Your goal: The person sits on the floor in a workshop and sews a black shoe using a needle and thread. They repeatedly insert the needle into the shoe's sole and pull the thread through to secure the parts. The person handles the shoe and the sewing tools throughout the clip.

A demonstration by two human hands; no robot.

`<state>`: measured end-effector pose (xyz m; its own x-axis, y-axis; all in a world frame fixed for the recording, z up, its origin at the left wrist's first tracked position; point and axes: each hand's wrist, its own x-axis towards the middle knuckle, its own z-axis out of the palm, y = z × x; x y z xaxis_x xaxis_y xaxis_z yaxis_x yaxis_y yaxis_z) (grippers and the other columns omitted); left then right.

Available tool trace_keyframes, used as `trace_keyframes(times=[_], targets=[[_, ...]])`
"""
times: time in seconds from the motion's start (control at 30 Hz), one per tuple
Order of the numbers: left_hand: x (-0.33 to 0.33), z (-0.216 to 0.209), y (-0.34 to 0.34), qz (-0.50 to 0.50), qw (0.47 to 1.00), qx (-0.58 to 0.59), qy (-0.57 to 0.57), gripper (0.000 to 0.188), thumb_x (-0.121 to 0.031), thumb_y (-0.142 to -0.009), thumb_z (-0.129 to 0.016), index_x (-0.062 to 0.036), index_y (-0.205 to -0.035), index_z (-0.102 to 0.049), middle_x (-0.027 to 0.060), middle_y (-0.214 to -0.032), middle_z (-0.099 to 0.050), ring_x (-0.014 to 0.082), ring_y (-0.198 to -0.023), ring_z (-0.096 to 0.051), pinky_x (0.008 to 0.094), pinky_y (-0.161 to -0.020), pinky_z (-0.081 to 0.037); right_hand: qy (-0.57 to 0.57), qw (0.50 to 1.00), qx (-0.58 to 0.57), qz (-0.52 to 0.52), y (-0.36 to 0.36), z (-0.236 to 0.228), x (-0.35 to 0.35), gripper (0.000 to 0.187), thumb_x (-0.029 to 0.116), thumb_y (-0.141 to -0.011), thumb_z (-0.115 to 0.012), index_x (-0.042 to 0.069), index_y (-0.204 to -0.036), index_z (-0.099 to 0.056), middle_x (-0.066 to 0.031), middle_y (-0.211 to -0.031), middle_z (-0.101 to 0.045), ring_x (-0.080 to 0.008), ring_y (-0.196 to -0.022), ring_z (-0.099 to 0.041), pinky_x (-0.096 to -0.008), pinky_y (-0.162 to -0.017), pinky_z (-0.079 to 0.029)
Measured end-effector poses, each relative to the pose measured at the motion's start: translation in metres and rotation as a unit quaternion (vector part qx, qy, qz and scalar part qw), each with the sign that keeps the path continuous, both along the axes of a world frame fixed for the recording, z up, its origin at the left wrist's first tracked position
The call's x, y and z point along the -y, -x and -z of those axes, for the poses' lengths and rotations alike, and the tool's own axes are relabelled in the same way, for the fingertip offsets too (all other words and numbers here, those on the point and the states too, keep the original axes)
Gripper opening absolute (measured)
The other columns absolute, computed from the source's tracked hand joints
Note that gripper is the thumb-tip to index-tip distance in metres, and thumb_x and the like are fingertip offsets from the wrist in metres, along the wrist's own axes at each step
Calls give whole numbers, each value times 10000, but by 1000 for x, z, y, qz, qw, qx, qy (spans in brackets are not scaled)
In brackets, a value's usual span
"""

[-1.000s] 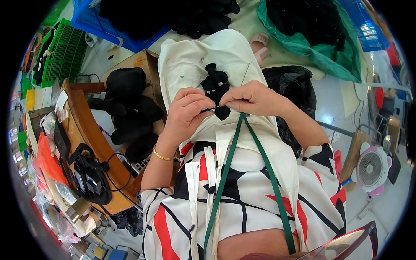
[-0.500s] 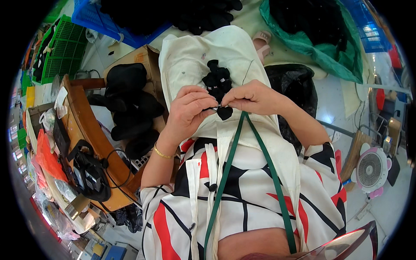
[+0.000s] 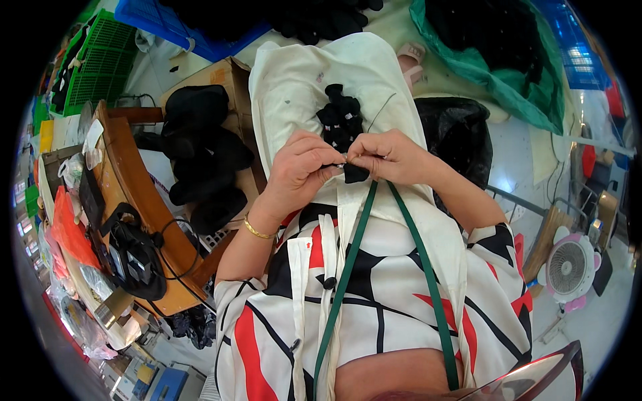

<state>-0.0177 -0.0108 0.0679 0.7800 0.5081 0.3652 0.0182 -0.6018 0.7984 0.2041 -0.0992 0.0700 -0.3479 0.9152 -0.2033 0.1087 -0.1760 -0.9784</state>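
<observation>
A small black fabric piece (image 3: 354,172), soft and matte, sits pinched between both hands over the person's lap. The left hand (image 3: 299,170) curls its fingers (image 3: 319,148) down onto the piece from the left; the right hand (image 3: 388,155) meets it from the other side, fingertips pressed together on the same bit, with something small and shiny showing where they meet. Both hands are clenched on the piece, not released.

Just beyond the knuckles lies a heap of black pieces (image 3: 340,113), knobbly and dotted with pale specks, resting on a cream cloth (image 3: 294,80) that drapes smoothly over the lap and hangs off the knees. A thin gold bracelet (image 3: 257,231) rings the left wrist. Two green straps (image 3: 348,267) run from the hands down over a white shirt patterned in black and red.

To the left stands a wooden desk (image 3: 130,170) with rounded edges, crowded with a black tangle of cords and gear (image 3: 134,257). A pile of dark foam-like shapes (image 3: 200,154) fills the gap between desk and knee, on a cardboard box (image 3: 224,73). A black bag (image 3: 451,130) crowds the right side, and a green sack (image 3: 508,87) lies beyond it. A small white fan (image 3: 568,267) stands on the pale floor at right, where some open room shows.
</observation>
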Motion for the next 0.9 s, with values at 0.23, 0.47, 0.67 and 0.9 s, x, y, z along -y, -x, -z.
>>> trace_keyframes(times=[0.23, 0.47, 0.67, 0.9], targets=[[3, 4, -4, 17, 999, -21, 39, 229, -44, -697, -792, -61, -908, -705, 77, -815, -643, 276, -778, -580, 361, -706, -468, 39, 999, -32, 15, 6, 3, -2, 366, 210, -926, -649, 26, -1197, -487, 2, -652, -535, -73, -612, -482, -245, -587, -384], [2, 20, -5, -36, 994, -75, 78, 172, -94, -744, -761, -56, -904, -714, 100, -789, -641, 288, -758, -578, 366, -684, -464, -168, 965, 179, 90, 3, 10, -7, 179, 152, -903, -638, 67, -1055, -597, -36, -665, -567, -195, -593, -541, -315, -575, -445], [0, 28, -9, -60, 996, -68, -10, 142, -104, -723, -743, -68, -854, -703, 92, -754, -621, 304, -742, -576, 387, -663, -473, -450, 815, 357, 70, 19, 14, -19, 137, 184, -724, -706, 119, -821, -633, -25, -740, -564, -229, -702, -592, -353, -525, -469], [-4, 16, -9, -70, 997, -43, 11, 139, -95, -691, -745, -76, -817, -692, 75, -753, -611, 285, -763, -581, 396, -660, -475, -529, 800, 273, 77, 30, 5, -23, 242, 148, -626, -765, 107, -821, -627, -19, -710, -516, -194, -601, -542, -307, -482, -443]])
